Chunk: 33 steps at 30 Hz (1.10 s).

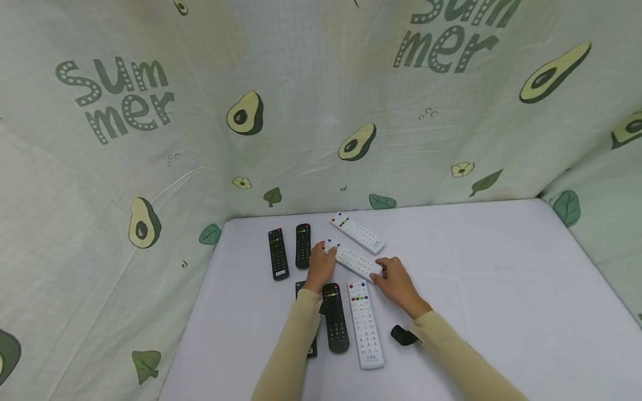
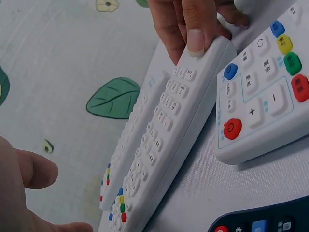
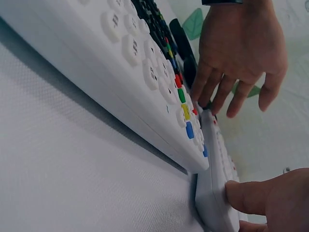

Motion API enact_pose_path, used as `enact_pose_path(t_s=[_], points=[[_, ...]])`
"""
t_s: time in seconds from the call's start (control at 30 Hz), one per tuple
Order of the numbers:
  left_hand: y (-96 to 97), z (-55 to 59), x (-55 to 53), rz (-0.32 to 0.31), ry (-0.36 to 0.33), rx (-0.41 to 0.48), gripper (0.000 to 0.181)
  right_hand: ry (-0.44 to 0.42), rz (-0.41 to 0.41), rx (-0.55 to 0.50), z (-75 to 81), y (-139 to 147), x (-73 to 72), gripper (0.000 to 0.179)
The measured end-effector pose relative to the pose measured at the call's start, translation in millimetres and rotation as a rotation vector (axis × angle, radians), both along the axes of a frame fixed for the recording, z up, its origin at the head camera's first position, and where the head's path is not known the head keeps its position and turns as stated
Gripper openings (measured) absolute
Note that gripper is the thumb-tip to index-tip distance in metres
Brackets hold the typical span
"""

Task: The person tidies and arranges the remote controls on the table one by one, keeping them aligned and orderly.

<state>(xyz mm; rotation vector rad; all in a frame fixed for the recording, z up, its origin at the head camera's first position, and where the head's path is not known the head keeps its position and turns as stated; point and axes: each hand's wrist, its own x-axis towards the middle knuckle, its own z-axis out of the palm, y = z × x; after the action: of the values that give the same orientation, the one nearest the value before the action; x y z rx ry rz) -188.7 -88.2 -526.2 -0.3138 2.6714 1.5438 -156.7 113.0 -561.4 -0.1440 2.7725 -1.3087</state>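
A white remote control (image 1: 353, 262) lies slantwise on the table between my two hands. My right hand (image 1: 399, 285) pinches its near right end; in the left wrist view the thumb (image 2: 195, 41) presses on top of that end. At the far left end is my left hand (image 1: 320, 267), its fingers extended in the right wrist view, where the hand (image 3: 244, 53) hangs over the tip. Another white remote (image 1: 357, 233) lies just behind, roughly parallel. A third white remote (image 1: 367, 331) points toward me, in front of the held one.
Two black remotes (image 1: 278, 255) stand side by side at the back left. Another black remote (image 1: 336, 326) lies beside the left forearm, and one more (image 1: 313, 350) is mostly hidden under the sleeve. The white-covered table (image 1: 481, 267) meets a printed cloth (image 1: 301, 67) behind.
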Motion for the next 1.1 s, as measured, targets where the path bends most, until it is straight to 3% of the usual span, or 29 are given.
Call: enact_pose_path(t_s=[0.27,0.53,0.87,1.1], points=[[-1.6,-4.4,-6.2,-0.003,-0.032,-0.004,0.06,-0.031,-0.013,0.005,2.5,2,-2.0,0.045],[-0.3,-7.2,-6.6,-0.004,-0.052,0.062,0.06,0.005,-0.042,-0.025,1.8,8,3.2,0.04],[6.1,-1.2,2.2,0.026,-0.027,0.184,0.057,0.038,-0.096,-0.092,5.1,21,17.8,0.032],[12.7,3.1,10.0,-0.003,0.017,0.224,0.052,0.017,-0.105,-0.14,14.6,41,31.1,0.034]])
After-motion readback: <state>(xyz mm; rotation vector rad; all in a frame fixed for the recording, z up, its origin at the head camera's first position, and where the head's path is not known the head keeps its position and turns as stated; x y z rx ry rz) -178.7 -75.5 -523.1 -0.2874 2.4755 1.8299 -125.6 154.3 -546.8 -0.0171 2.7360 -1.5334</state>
